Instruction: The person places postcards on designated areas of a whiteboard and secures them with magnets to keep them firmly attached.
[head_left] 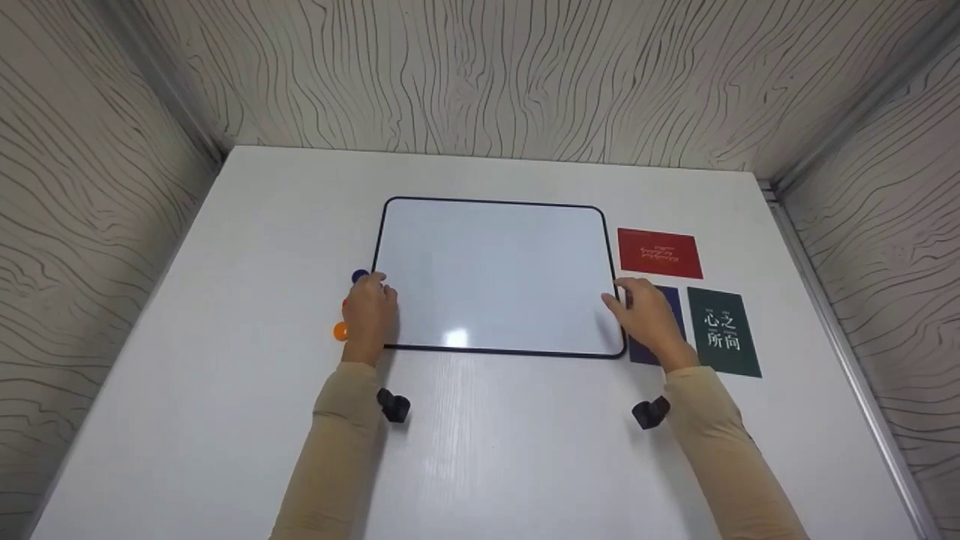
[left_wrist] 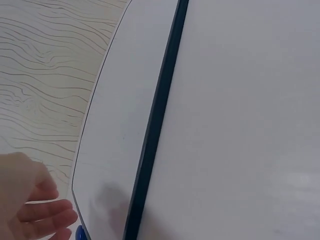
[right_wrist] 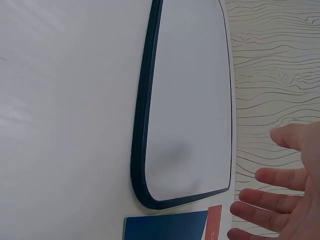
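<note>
A whiteboard (head_left: pixel 495 277) with a dark rim lies on the white table. My left hand (head_left: pixel 369 311) is at its left edge, fingers loosely bent; the left wrist view shows the same hand (left_wrist: pixel 35 200) with nothing in its grasp. At the right edge is my right hand (head_left: pixel 649 311), its thumb over the border. Its fingers (right_wrist: pixel 272 200) are spread apart in the right wrist view. Whether either hand touches the rim I cannot tell. Beside the left hand are a blue round piece (head_left: pixel 359 277) and an orange one (head_left: pixel 340 331), with a red-orange one (head_left: pixel 346 303) partly hidden.
To the board's right lie a red card (head_left: pixel 660 253), a dark green card (head_left: pixel 725 330) with white characters, and a navy card (head_left: pixel 645 351) partly under the right hand. Black wrist-worn devices (head_left: pixel 394 406) show at both wrists. Wood-patterned panels (head_left: pixel 465 82) enclose the table.
</note>
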